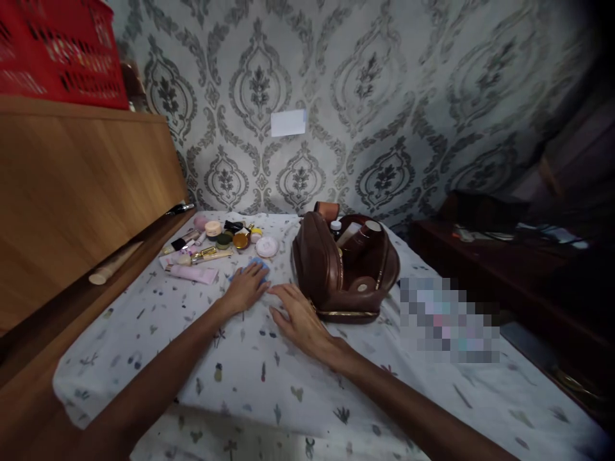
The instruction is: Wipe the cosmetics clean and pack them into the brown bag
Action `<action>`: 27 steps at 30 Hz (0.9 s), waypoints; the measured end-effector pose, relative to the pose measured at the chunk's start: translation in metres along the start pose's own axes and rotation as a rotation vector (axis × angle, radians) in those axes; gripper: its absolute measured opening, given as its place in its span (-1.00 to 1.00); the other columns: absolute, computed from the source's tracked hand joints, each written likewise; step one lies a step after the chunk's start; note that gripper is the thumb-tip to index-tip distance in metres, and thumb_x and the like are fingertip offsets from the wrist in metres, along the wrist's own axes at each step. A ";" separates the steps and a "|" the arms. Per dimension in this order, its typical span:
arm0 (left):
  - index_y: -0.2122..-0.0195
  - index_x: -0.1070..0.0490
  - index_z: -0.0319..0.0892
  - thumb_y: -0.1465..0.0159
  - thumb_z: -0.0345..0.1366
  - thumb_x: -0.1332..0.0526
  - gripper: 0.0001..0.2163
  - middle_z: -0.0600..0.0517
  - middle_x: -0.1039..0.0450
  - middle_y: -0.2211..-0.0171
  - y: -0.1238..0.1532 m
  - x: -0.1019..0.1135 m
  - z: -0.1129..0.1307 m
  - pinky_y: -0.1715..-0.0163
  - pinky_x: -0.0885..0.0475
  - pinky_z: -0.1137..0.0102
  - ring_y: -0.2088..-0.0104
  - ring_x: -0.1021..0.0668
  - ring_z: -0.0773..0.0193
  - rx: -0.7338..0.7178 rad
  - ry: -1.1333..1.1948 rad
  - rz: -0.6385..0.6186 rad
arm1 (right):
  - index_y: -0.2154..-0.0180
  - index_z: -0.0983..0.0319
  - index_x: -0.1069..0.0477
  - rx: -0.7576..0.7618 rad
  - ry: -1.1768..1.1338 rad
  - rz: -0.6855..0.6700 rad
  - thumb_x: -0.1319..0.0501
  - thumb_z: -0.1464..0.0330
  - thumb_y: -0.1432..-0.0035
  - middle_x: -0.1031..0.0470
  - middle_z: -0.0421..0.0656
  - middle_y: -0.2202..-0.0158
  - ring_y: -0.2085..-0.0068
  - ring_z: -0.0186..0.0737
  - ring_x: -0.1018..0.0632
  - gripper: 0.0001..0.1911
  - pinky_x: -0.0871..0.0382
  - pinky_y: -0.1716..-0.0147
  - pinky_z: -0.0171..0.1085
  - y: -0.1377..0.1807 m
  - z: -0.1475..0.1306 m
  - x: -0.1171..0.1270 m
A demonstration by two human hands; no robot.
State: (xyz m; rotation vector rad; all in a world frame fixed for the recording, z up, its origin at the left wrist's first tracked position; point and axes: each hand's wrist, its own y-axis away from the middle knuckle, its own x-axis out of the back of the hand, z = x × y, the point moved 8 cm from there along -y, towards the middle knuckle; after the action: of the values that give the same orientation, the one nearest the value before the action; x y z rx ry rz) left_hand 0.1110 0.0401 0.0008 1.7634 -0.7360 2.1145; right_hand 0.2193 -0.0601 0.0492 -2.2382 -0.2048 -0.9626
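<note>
My left hand (246, 289) lies on a small blue cloth (258, 262) on the patterned white sheet, its fingers closed over the cloth's near part. Just right of it, my right hand (300, 320) is open and holds nothing, its fingers stretched leftward and the thumb apart. Beyond that hand stands a brown leather bag (312, 262), unzipped, with a dark brown bottle (362, 238) and a white-capped small bottle (336, 227) inside. Left of the cloth lies a group of cosmetics, among them a pink tube (192, 273), a round white compact (266, 247) and a makeup brush (211, 256).
A wooden cabinet (86, 192) borders the left side, with a red plastic basket (67, 57) on top. Patterned wallpaper (259, 83) closes off the back. A blurred-out item (449, 320) lies right of the bag, and dark furniture (480, 256) stands at the right.
</note>
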 end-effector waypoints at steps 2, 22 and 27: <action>-0.24 -0.29 -0.14 -0.44 -0.20 -0.03 -0.62 -0.17 -0.26 -0.32 -0.001 -0.001 -0.003 -0.26 -0.23 -0.08 -0.36 -0.25 -0.02 0.000 0.021 0.032 | -0.05 0.20 -0.35 -0.081 -0.083 0.011 -0.16 0.48 -0.19 -0.47 -0.01 0.02 -0.04 -0.04 -0.48 -0.63 -0.40 -0.08 0.01 -0.009 0.017 -0.019; -0.20 -0.16 -0.25 -0.30 -0.29 -0.21 -0.54 -0.27 -0.26 -0.15 -0.060 0.030 -0.084 -0.20 -0.27 0.02 -0.19 -0.34 -0.06 0.250 0.164 0.490 | 0.02 0.26 -0.40 -0.197 -0.208 0.048 -0.12 0.41 -0.23 -0.50 -0.01 0.12 0.10 -0.06 -0.50 -0.71 -0.42 0.05 -0.07 0.002 0.039 -0.039; -0.19 -0.11 -0.23 -0.26 -0.34 -0.26 -0.48 -0.28 -0.24 -0.16 -0.075 0.024 -0.098 -0.16 -0.30 0.01 -0.19 -0.32 -0.10 0.343 0.124 0.512 | 0.05 0.24 -0.41 -0.200 -0.204 0.048 -0.12 0.42 -0.23 -0.49 -0.02 0.13 0.14 -0.08 -0.50 -0.74 -0.42 0.08 -0.10 0.002 0.040 -0.038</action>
State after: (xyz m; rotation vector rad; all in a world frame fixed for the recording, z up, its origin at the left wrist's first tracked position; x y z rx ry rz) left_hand 0.0648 0.1541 0.0271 1.7128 -0.9100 2.8060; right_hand 0.2160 -0.0317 0.0018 -2.5146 -0.1505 -0.7567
